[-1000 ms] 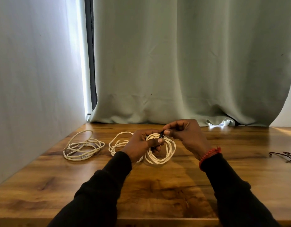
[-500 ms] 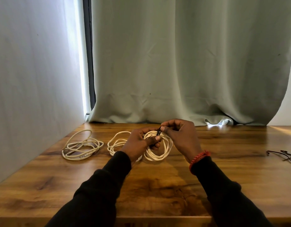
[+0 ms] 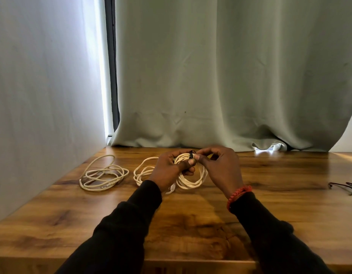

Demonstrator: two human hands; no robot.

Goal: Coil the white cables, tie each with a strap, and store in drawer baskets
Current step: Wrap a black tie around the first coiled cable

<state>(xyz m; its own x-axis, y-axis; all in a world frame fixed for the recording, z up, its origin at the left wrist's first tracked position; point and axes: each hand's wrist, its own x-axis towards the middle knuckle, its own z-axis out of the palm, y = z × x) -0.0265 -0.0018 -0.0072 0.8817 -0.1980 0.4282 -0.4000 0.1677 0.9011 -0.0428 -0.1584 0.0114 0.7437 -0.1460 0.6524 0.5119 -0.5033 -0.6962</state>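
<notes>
Left hand (image 3: 169, 171) clenched round coiled cable (image 3: 191, 178) at table (image 3: 191, 224) centre, right hand (image 3: 220, 167) pinching dark strap (image 3: 191, 154) at coil top; slack pinch could let loops spring apart; strap fastening hidden by fingers; two loose cables (image 3: 104, 174) left, spare straps (image 3: 347, 187) cut off far right; no drawer in view

Dim room; daylight enters through a gap beside the curtain (image 3: 220, 76), leaving glare on the bench (image 3: 289, 175); edges slightly curved.
</notes>
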